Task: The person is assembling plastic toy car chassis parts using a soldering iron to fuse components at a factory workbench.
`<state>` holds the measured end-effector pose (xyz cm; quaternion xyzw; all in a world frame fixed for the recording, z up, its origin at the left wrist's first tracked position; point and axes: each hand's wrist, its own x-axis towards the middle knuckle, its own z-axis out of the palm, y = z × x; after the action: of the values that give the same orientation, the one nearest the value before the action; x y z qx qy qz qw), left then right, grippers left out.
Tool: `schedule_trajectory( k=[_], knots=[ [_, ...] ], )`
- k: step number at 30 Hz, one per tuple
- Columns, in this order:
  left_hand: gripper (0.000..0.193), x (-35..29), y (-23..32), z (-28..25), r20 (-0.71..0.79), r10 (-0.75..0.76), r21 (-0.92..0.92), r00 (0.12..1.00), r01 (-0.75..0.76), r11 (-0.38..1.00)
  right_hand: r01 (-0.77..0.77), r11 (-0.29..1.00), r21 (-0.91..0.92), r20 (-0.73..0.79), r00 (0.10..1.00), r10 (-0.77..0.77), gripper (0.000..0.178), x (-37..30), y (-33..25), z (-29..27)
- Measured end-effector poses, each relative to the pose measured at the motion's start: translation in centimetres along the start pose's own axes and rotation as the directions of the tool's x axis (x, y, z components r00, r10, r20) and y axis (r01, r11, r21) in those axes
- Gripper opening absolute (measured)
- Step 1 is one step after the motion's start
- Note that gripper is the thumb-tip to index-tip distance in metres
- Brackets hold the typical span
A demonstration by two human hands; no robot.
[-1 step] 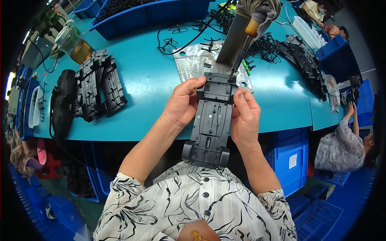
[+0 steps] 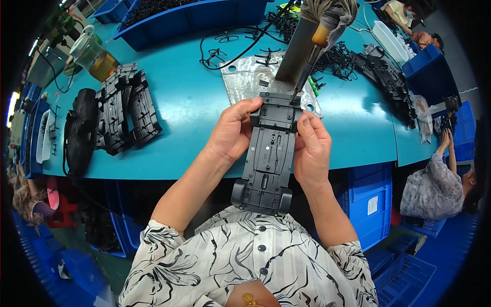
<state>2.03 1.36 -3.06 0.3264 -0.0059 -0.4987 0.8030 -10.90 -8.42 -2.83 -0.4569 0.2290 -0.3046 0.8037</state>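
Note:
A black plastic toy car chassis [image 2: 267, 158] is held between my two hands, its long side pointing away from me and its near end over my lap. My left hand [image 2: 232, 129] grips its far left side, thumb along the edge. Its far right side is pinched by my right hand [image 2: 313, 148], with the thumb beside the wheel arch. A soldering iron [image 2: 320, 37] with a yellow handle is fixed to a metal post [image 2: 295, 53]; its dark tip meets the chassis at the far right corner. Fingers under the chassis are hidden.
A scratched metal plate [image 2: 245, 77] lies under the post on the teal table [image 2: 189, 107]. More chassis [image 2: 115, 110] lie at left beside a black bundle [image 2: 81, 133], others [image 2: 388, 77] at right. A jug [image 2: 97, 59] and a blue bin [image 2: 199, 20] stand farther back. Co-workers sit at right.

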Motion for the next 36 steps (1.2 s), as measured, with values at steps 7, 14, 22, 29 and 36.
schedule_trajectory(
  k=[7, 14, 22, 29, 36],
  knots=[
    [0.019, 0.0, 0.0, -0.1, -0.009, -0.002, -0.008, 1.000, 0.002, 1.000, -0.008, 1.000, 0.026, -0.032, 0.999, 0.009, 0.022, -0.2, -0.2, 0.7],
    [0.021, -0.2, 0.2, 0.2, -0.007, -0.028, -0.007, 1.000, 0.028, 1.000, 0.008, 0.999, 0.036, -0.037, 0.999, -0.007, 0.022, -0.1, -0.1, 0.7],
    [0.021, -0.1, 0.2, 0.2, 0.004, -0.030, -0.005, 1.000, 0.030, 1.000, 0.008, 1.000, 0.029, -0.014, 1.000, -0.007, 0.022, -0.1, -0.3, 0.7],
    [0.020, -0.2, 0.2, 0.2, -0.003, -0.041, -0.021, 0.999, 0.041, 0.999, 0.006, 1.000, 0.028, -0.012, 1.000, -0.006, 0.022, -0.1, -0.3, 0.9],
    [0.023, -0.2, 0.2, 0.2, 0.015, -0.034, -0.024, 0.999, 0.034, 0.999, 0.019, 1.000, 0.025, -0.020, 1.000, -0.018, 0.023, -0.1, -0.2, 0.8]
  ],
)
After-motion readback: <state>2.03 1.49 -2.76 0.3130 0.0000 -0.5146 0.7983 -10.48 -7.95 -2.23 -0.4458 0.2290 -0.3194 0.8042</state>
